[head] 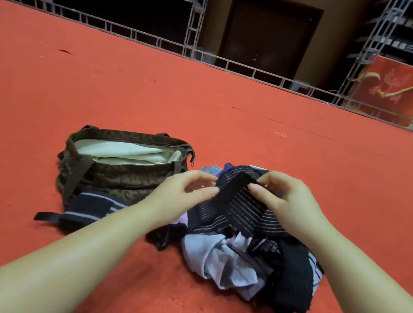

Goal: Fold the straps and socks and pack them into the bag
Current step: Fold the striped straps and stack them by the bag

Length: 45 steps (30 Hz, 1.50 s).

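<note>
Strap being folded over the pile, bag waiting at left

A black striped strap [237,209] is pinched at its upper end by the right hand [282,197], while the left hand [184,190] is held loosely curled at its left edge; whether it's actually gripped there can't be told. The strap's long axis runs from center toward lower right, over the pile [243,263]. The open bag [117,172] sits left of center, nearer the left hand.
</note>
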{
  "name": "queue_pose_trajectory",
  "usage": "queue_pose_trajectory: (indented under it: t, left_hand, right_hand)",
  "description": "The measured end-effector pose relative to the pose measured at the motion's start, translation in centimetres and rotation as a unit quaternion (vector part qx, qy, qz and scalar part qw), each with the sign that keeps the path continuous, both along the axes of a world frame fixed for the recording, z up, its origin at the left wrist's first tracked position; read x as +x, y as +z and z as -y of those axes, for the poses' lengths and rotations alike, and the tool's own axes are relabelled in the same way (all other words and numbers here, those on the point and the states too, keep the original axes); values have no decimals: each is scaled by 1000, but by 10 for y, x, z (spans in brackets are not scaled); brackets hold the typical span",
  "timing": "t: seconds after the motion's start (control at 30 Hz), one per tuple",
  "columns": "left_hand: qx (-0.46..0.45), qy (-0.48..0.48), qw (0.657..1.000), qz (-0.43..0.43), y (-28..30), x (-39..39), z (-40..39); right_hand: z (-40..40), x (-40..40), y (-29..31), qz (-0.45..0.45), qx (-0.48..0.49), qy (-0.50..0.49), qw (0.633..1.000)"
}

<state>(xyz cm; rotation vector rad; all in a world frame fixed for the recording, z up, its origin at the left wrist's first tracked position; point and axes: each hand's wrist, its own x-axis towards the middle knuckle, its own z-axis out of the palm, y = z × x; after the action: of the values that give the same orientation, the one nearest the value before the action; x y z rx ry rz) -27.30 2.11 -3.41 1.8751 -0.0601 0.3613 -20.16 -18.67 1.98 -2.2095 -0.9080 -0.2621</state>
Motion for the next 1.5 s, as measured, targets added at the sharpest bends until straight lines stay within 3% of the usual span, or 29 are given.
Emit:
queue_pose_trajectory:
  t: [0.07,0.2,0.3,0.4,0.57,0.7,0.87,1.07,1.13,1.2,1.27,1.3,1.37,1.43,1.5]
  left_hand:
    - [-27,-51,998,2,18,-1,16]
    - [-21,-32,999,7,28,-7,22]
    - [-65,-10,998,-12,27,-15,15]
    - [-47,20,998,-29,21,-22,8]
    - [-71,101,992,-33,10,-40,-17]
    - [-68,125,986,-89,-7,-62,-36]
    - [108,183,964,-161,-48,-92,-52]
    - [359,261,855,-270,-96,-107,-40]
    - [437,275,824,-234,-102,-109,-32]
    - [437,249,858,-108,-104,-106,-19]
    - [406,123,906,-17,-101,-103,8]
    - [414,39,909,-10,-99,-100,26]
    - [466,-68,882,-34,-100,-94,56]
    - [503,-76,859,-54,-106,-89,65]
    - [492,-65,866,-56,-112,-87,61]
  right_hand:
    - [-6,-3,0,-15,8,16,1000]
    - [-11,-11,-2,-45,9,40,998]
    - [-3,-16,-1,-89,-98,65,989]
    - [8,-19,5,-60,-220,37,973]
    - [45,-14,11,-57,-341,-3,938]
    - [85,-15,5,-203,-250,1,947]
    - [96,-32,-28,-260,-229,0,938]
    - [81,-50,-82,-166,-276,-40,946]
    - [77,-53,-88,-141,-307,-55,940]
    - [76,-57,-89,-129,-328,-65,933]
    - [77,-58,-88,-135,-340,-66,928]
    - [78,-57,-88,-140,-344,-63,926]
    - [85,-55,-87,-155,-355,-54,921]
    - [98,-51,-86,-163,-381,-49,909]
    - [116,-47,-83,-163,-407,-57,897]
